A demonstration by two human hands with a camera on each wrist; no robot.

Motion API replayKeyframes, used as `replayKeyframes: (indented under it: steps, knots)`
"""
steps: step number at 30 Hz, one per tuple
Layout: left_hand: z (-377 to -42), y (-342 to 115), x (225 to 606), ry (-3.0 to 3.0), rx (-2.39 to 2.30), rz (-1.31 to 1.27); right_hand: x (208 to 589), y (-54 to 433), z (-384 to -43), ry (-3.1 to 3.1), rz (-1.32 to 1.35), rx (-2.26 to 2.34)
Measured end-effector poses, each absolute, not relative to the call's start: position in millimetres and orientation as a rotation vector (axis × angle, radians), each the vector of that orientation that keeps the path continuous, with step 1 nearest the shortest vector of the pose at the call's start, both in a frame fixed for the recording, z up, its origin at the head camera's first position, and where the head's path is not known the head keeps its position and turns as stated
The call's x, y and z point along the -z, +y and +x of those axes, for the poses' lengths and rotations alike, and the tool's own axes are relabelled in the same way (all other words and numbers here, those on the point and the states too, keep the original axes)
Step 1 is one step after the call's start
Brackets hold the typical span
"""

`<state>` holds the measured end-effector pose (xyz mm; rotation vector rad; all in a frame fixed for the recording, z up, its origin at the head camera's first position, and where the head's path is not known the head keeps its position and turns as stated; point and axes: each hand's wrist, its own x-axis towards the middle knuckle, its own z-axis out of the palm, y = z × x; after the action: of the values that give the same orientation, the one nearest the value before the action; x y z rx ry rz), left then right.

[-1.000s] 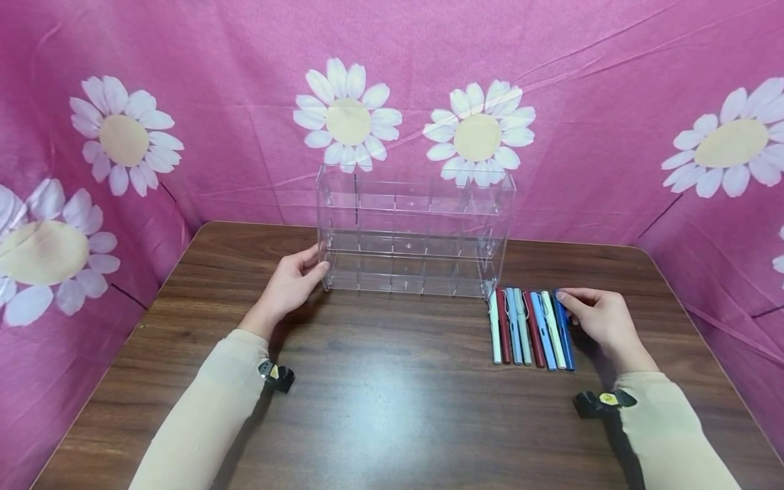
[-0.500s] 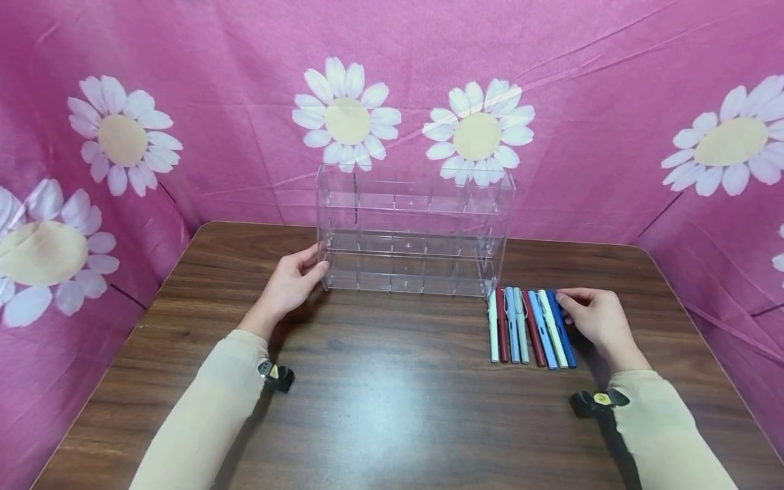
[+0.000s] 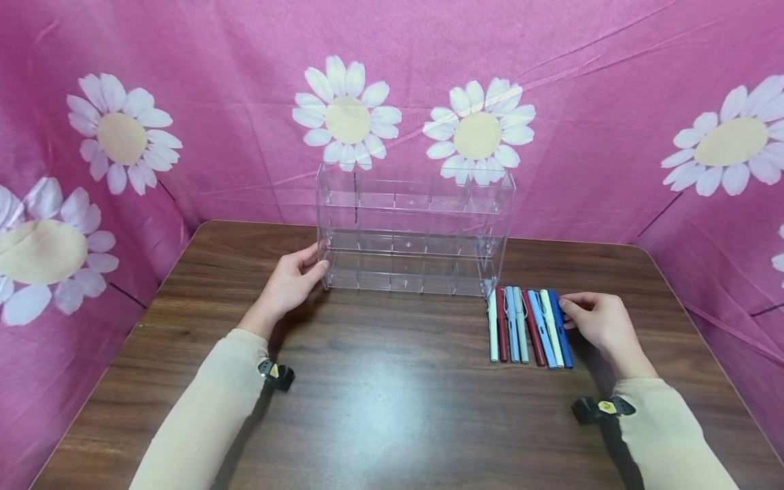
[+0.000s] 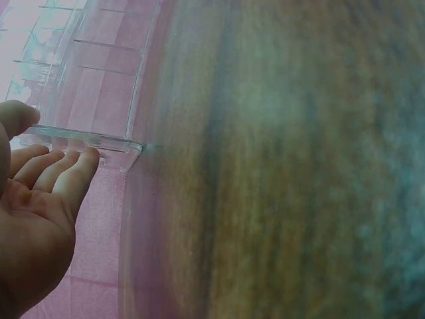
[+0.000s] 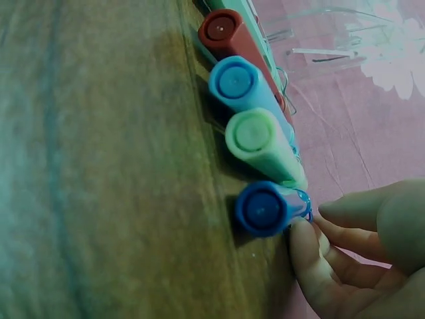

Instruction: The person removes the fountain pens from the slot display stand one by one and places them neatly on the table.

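Observation:
In the head view my left hand (image 3: pixel 288 286) grips the left side panel of a clear plastic rack (image 3: pixel 407 244), thumb in front and fingers behind. The rack stands upright at the back of the table, with divided tiers. Several capped pens in red, light blue, green and dark blue lie side by side at its right front corner. My right hand (image 3: pixel 603 327) is at the clip end of the outermost, dark blue pen (image 5: pixel 263 210), pinching it between thumb and finger. Beside that pen lies a pale green pen (image 5: pixel 255 135).
A brown wooden table (image 3: pixel 373 408) spreads beneath everything. Pink cloth (image 3: pixel 245 136) with white daisies hangs behind and at both sides. Dark wrist cameras are strapped over the cream sleeves (image 3: pixel 202 401).
The dark blue pen has turned slightly and lies closer against the pale green pen. My right hand has shifted a little right and down. The left hand and rack have stayed in place.

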<state>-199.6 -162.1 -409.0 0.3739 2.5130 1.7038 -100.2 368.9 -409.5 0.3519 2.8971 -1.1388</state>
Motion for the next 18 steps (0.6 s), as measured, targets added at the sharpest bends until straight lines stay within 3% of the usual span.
replayKeyframes:
  steps: [13,18]
  knots:
    - [-199,-164,400,2.528,-1.603,0.387,408,373,-93,2.841,0.341,1.339]
    - [-193,-170,390,2.701,-1.441,0.285,398,373,-87,2.855,0.358,1.414]
